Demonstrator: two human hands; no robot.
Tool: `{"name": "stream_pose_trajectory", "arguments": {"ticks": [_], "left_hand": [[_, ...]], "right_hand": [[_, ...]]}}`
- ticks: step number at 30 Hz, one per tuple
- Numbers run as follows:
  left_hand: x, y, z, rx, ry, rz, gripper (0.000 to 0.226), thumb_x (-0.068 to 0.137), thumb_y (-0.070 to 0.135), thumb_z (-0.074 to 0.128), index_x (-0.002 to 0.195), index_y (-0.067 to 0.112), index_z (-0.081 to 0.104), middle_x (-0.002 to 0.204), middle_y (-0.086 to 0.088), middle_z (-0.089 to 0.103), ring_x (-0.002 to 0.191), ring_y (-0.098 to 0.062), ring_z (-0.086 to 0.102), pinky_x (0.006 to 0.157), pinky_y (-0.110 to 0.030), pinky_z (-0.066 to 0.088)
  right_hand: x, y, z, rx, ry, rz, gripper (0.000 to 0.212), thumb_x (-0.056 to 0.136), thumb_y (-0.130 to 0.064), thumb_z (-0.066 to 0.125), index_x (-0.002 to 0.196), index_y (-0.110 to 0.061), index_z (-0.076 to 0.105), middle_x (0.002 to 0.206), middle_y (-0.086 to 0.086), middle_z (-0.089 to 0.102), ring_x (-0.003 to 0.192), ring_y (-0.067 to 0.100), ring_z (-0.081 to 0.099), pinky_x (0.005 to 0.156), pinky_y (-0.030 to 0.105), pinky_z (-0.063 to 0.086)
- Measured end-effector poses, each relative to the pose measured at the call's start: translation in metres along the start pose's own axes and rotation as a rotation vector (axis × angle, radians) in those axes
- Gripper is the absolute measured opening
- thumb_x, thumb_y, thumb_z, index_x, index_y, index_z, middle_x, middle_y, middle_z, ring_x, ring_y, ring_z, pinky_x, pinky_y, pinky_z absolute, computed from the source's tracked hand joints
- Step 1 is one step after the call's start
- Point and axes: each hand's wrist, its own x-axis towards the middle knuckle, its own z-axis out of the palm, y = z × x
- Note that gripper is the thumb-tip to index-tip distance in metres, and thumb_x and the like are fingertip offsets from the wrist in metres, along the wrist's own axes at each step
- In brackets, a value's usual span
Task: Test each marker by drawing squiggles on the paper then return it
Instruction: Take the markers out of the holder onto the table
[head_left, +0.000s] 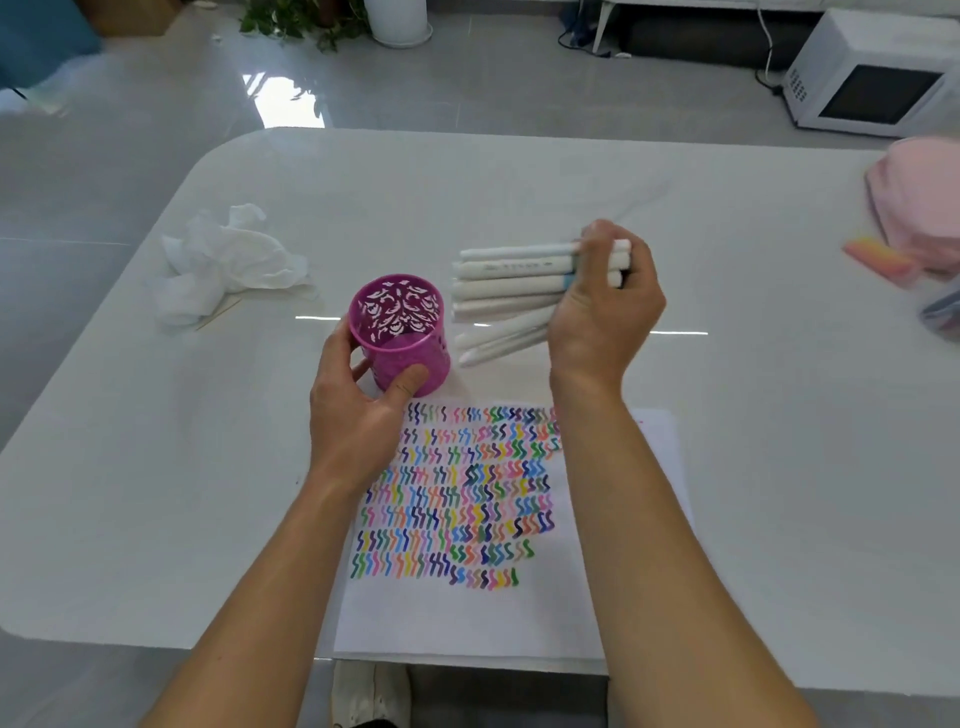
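My left hand (353, 410) grips a magenta perforated pen cup (397, 335), tilted so that its empty inside faces me. My right hand (605, 306) holds a bundle of several white markers (506, 291), lying sideways above the table with their free ends pointing left toward the cup. A white sheet of paper (467, 608) lies on the table in front of me. Rows of many-coloured squiggles (457, 493) cover its upper half, partly hidden by my forearms.
Crumpled white tissue (223, 260) lies at the left of the white table (779, 467). A pink cloth item (919, 202) and an orange-pink block (878, 260) sit at the right edge. A microwave (872, 78) and a plant pot (400, 21) stand on the floor beyond.
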Motion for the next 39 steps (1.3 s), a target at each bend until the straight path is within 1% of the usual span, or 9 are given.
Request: {"name": "stream_pose_trajectory", "arguments": {"ticks": [4, 9, 12, 18, 20, 22, 28, 33, 39], "left_hand": [[0.002, -0.001, -0.003, 0.002, 0.010, 0.022, 0.083, 0.086, 0.015, 0.080, 0.154, 0.029, 0.033, 0.135, 0.018, 0.054, 0.125, -0.001, 0.054, 0.102, -0.016, 0.044], [0.002, -0.003, -0.001, -0.010, 0.022, 0.007, 0.075, 0.087, 0.015, 0.079, 0.148, 0.029, 0.039, 0.126, 0.026, 0.055, 0.120, -0.002, 0.057, 0.094, -0.012, 0.046], [0.002, -0.002, -0.001, -0.002, 0.022, 0.013, 0.075, 0.087, 0.016, 0.079, 0.149, 0.028, 0.039, 0.129, 0.021, 0.055, 0.120, -0.004, 0.056, 0.092, -0.012, 0.047], [0.004, -0.003, 0.000, 0.001, 0.024, 0.017, 0.075, 0.086, 0.016, 0.079, 0.149, 0.027, 0.039, 0.131, 0.020, 0.054, 0.119, -0.003, 0.056, 0.088, -0.004, 0.044], [0.004, -0.003, 0.001, -0.004, 0.023, 0.019, 0.075, 0.086, 0.016, 0.080, 0.148, 0.027, 0.039, 0.129, 0.023, 0.054, 0.116, -0.001, 0.057, 0.085, -0.001, 0.045], [0.003, -0.004, 0.001, -0.007, 0.024, 0.025, 0.075, 0.086, 0.015, 0.080, 0.148, 0.026, 0.040, 0.127, 0.026, 0.054, 0.113, 0.002, 0.058, 0.084, 0.001, 0.045], [0.003, -0.002, 0.002, 0.000, 0.026, 0.021, 0.075, 0.086, 0.015, 0.080, 0.148, 0.025, 0.039, 0.132, 0.017, 0.054, 0.112, 0.003, 0.056, 0.084, 0.003, 0.043], [0.002, -0.001, 0.001, -0.005, 0.026, 0.020, 0.075, 0.086, 0.014, 0.080, 0.148, 0.025, 0.040, 0.131, 0.017, 0.054, 0.116, -0.001, 0.056, 0.084, 0.003, 0.043], [0.001, 0.000, 0.002, -0.012, 0.026, 0.016, 0.076, 0.085, 0.017, 0.081, 0.149, 0.027, 0.039, 0.134, 0.016, 0.055, 0.123, -0.008, 0.057, 0.087, -0.001, 0.046]], "right_hand": [[0.006, 0.032, -0.026, -0.127, 0.040, 0.116, 0.021, 0.099, -0.025, 0.063, 0.093, -0.007, 0.072, 0.078, -0.010, 0.066, 0.066, -0.006, 0.057, 0.066, 0.008, 0.044], [0.006, 0.055, -0.027, -0.280, 0.037, 0.159, 0.028, 0.103, -0.035, 0.057, 0.096, -0.010, 0.069, 0.077, -0.013, 0.063, 0.073, 0.003, 0.058, 0.063, 0.007, 0.042], [0.012, 0.060, -0.021, -0.325, 0.027, 0.164, 0.028, 0.104, -0.038, 0.054, 0.100, -0.012, 0.066, 0.082, -0.011, 0.063, 0.078, 0.010, 0.059, 0.064, 0.011, 0.041], [0.014, 0.070, -0.016, -0.431, -0.064, 0.069, 0.026, 0.106, -0.037, 0.052, 0.102, -0.014, 0.061, 0.093, -0.003, 0.068, 0.086, 0.016, 0.062, 0.068, 0.011, 0.043], [0.012, 0.075, -0.015, -0.464, -0.099, 0.029, 0.024, 0.106, -0.039, 0.051, 0.100, -0.017, 0.059, 0.094, -0.002, 0.069, 0.088, 0.019, 0.064, 0.077, 0.026, 0.050], [0.011, 0.079, -0.017, -0.491, -0.124, -0.013, 0.021, 0.106, -0.039, 0.050, 0.099, -0.019, 0.058, 0.090, -0.007, 0.068, 0.092, 0.023, 0.064, 0.079, 0.034, 0.051], [0.008, 0.084, -0.026, -0.565, -0.141, -0.091, 0.026, 0.106, -0.034, 0.051, 0.113, -0.011, 0.061, 0.097, -0.006, 0.058, 0.100, 0.021, 0.044, 0.079, 0.028, 0.033], [0.010, 0.084, -0.029, -0.714, -0.166, -0.111, 0.023, 0.104, -0.035, 0.052, 0.114, -0.015, 0.060, 0.111, 0.003, 0.067, 0.112, 0.027, 0.053, 0.085, 0.031, 0.026], [0.009, 0.082, -0.033, -0.737, -0.222, -0.117, 0.016, 0.103, -0.031, 0.056, 0.109, -0.017, 0.062, 0.111, -0.001, 0.065, 0.110, 0.023, 0.056, 0.092, 0.033, 0.031]]}}
